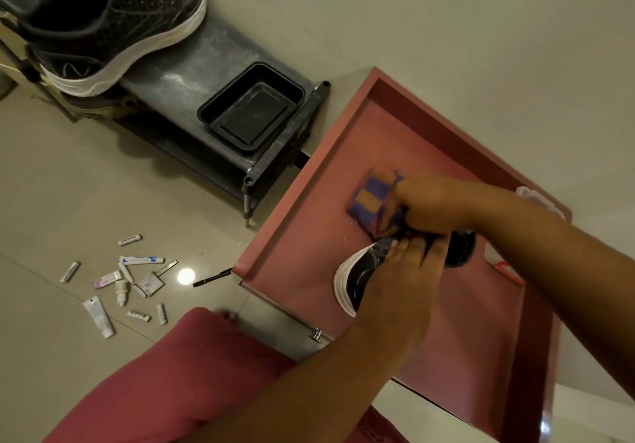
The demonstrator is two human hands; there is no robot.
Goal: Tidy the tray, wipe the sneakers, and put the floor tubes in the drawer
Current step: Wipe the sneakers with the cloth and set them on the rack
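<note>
My left hand (pixel 405 270) grips a black sneaker with a white sole (pixel 357 277) over the open reddish drawer (pixel 302 236). My right hand (pixel 433 205) holds a purple and orange checked cloth (pixel 372 198) against the shoe's upper. A second black sneaker (pixel 103 23) stands on the dark shoe rack (pixel 213 64) at the upper left. An empty black tray (pixel 252 107) sits on the rack's right end. Several small tubes (pixel 113 284) lie scattered on the tiled floor at the left.
A small white dropper bottle (pixel 121 292), a torn sachet (pixel 148 284) and a thin black tool (pixel 211 277) lie among the tubes. My knee in red fabric (pixel 192 367) fills the bottom centre. A metal drawer knob (pixel 316 333) sticks out near it.
</note>
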